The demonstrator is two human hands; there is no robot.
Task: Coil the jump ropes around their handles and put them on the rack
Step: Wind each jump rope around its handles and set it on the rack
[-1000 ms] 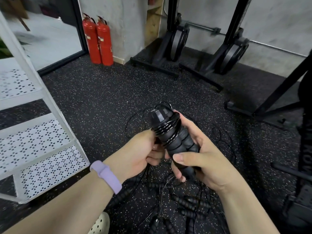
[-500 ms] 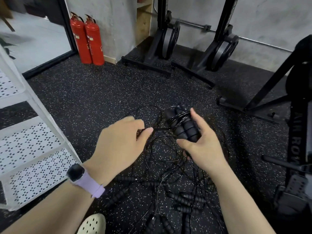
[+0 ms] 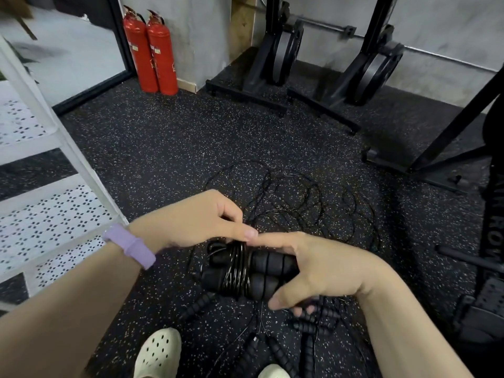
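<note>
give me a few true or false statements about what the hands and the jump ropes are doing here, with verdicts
1. The right hand grips a pair of black handles with rope coiled round them. True.
2. The left hand rests on the white rack. False: its fingertips pinch at the rope coil on the handles.
3. More jump ropes lie loose on the floor. True.
4. The coiled rope already sits on the rack. False: it is held above the floor.
5. Two red fire extinguishers stand by the wall. True.

Glossy cord [image 3: 236, 271]; matt foam handles [image 3: 272, 266]
</note>
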